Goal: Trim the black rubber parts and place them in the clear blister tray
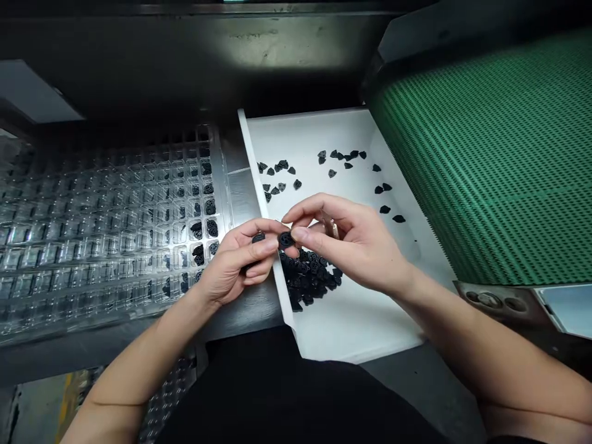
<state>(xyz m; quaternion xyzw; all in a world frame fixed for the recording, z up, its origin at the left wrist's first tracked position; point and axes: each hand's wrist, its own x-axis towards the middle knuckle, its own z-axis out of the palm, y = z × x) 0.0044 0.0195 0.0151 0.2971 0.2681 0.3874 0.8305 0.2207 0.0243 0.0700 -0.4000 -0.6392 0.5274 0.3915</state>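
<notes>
Over the white tray's left rim [259, 163], my two hands meet at a small round black part [286, 239] with a ring-shaped face and openings in it. My right hand [349, 240] pinches it between thumb and fingers from the right. The thumb and forefinger of my left hand [240, 256] touch its left side. Another black piece [258, 237] sits in the curl of my left fingers, partly hidden; how many lie there I cannot tell. Right below my hands, a heap of similar black parts [309, 277] lies in the tray.
More black pieces [346, 157] lie scattered in the tray's far half. To the left, a clear plastic tray [115, 228] has rows of pockets, with black parts in those toward its right side. A green mesh conveyor belt [509, 166] runs along the right. A dark metal panel [231, 61] stands behind.
</notes>
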